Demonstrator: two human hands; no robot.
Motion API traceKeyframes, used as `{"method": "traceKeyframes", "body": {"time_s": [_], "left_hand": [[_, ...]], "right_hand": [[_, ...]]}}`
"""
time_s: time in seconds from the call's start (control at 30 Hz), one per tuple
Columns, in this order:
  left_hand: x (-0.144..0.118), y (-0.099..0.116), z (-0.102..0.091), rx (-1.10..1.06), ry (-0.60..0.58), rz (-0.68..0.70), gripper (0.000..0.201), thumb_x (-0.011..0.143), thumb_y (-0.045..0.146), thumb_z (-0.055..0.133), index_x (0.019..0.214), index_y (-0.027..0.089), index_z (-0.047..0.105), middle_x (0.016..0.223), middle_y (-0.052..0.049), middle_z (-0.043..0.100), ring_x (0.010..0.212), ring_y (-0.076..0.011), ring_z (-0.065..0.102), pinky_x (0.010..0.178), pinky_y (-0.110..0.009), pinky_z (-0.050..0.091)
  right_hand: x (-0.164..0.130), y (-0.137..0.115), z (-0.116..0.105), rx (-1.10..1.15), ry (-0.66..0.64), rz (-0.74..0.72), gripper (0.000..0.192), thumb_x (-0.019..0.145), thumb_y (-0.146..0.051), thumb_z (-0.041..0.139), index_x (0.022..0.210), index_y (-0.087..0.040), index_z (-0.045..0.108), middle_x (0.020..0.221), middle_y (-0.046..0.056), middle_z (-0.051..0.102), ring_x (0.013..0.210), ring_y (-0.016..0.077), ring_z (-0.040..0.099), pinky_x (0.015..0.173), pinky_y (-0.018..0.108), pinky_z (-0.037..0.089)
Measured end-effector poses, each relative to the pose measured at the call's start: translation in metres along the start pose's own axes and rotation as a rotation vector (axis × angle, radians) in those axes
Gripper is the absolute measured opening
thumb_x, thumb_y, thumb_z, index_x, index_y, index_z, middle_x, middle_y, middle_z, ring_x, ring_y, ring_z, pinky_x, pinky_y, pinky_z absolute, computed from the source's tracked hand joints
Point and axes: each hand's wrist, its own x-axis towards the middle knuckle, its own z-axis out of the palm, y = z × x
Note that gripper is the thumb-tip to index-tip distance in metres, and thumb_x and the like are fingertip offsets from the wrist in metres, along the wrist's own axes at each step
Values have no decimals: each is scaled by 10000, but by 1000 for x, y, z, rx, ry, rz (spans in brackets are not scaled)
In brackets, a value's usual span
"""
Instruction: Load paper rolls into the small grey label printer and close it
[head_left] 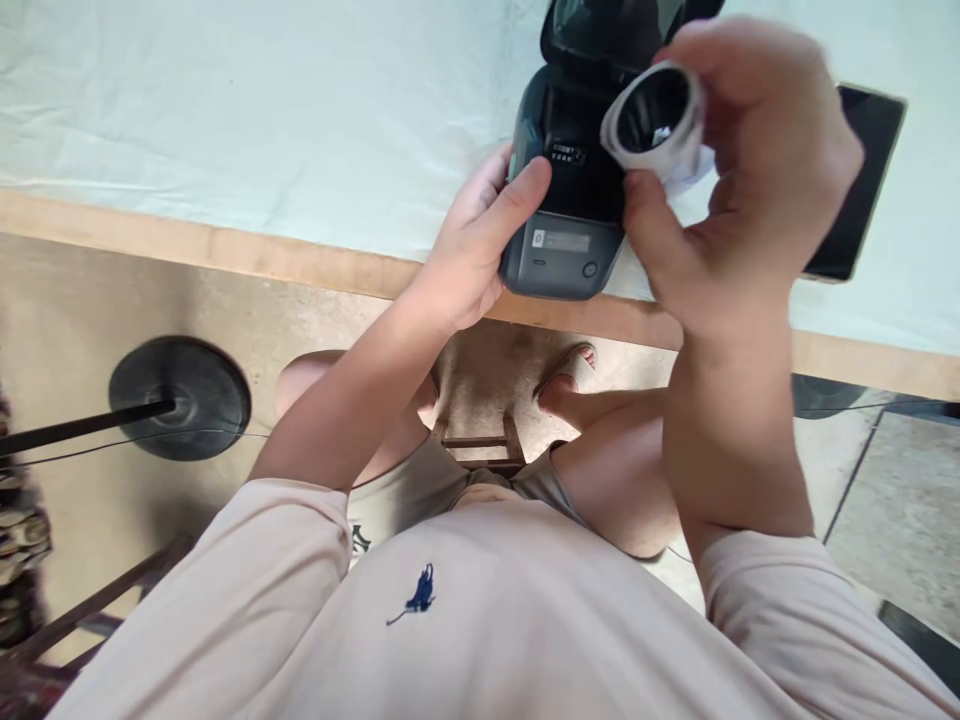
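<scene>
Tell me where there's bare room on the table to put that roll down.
Widest free patch: the pale cloth left of the label printer, back from the table edge. It is crowded on the right, where the roll in the right hand, the printer and the dark phone sit close together.

A pale green cloth [300, 100] covers the bench [225, 248], and its wooden edge shows along the front; below, the floor [67, 310] is bare beige concrete in soft daylight; a round black stand base [180, 397] with a dark pole rests on it at the left; grey tiles [907, 510] lie at the right.
</scene>
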Motion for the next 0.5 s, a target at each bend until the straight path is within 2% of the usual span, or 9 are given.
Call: {"method": "traceKeyframes", "body": {"time_s": [0.03,0.1,0.2,0.27,0.33,0.43,0.5], "left_hand": [[0,0,0,-6,2,6,93,847,301,530,882,233,582,807,20,605,827,-123,633,642,-188,473],[-2,1,1,-29,-3,16,100,831,253,547,917,278,590,905,28,639,953,-140,617,725,-202,490],[-3,3,1,-38,-3,-25,189,825,219,537,974,323,591,972,37,658,1048,-155,586,829,-228,487],[-3,5,1,1,14,-57,181,839,245,517,988,322,586,942,31,659,999,-154,604,790,-227,486],[-2,5,1,28,7,-49,157,852,263,494,980,305,577,916,24,652,923,-141,621,723,-211,481],[-1,4,1,-8,-34,13,145,874,293,442,935,246,565,893,7,631,858,-122,626,664,-193,471],[0,3,1,-34,-42,32,113,865,284,468,916,226,550,846,6,615,798,-103,617,661,-185,466]], "right_hand": [[1,-1,0,-77,-19,-57,396,831,-285,480,1198,-155,552,1115,81,526,1061,139,528,952,272,455],[2,0,1,-130,-59,-51,402,815,-281,501,1181,-134,580,1081,107,530,1057,148,519,938,270,449],[3,2,4,-188,-99,-16,326,805,-272,502,1105,-174,583,1000,49,588,937,116,565,818,243,474],[2,2,7,-224,-84,6,205,815,-266,483,970,-189,593,914,5,612,847,102,578,765,254,467],[1,2,8,-251,-38,5,151,826,-279,474,860,-187,589,843,-11,612,811,106,573,777,287,450],[-2,-2,8,-233,-19,-46,136,828,-299,478,838,-218,587,805,-34,604,837,110,567,840,331,437],[-3,-5,8,-182,-60,-87,110,814,-305,504,827,-241,592,786,-45,605,877,122,571,851,346,440]]}}
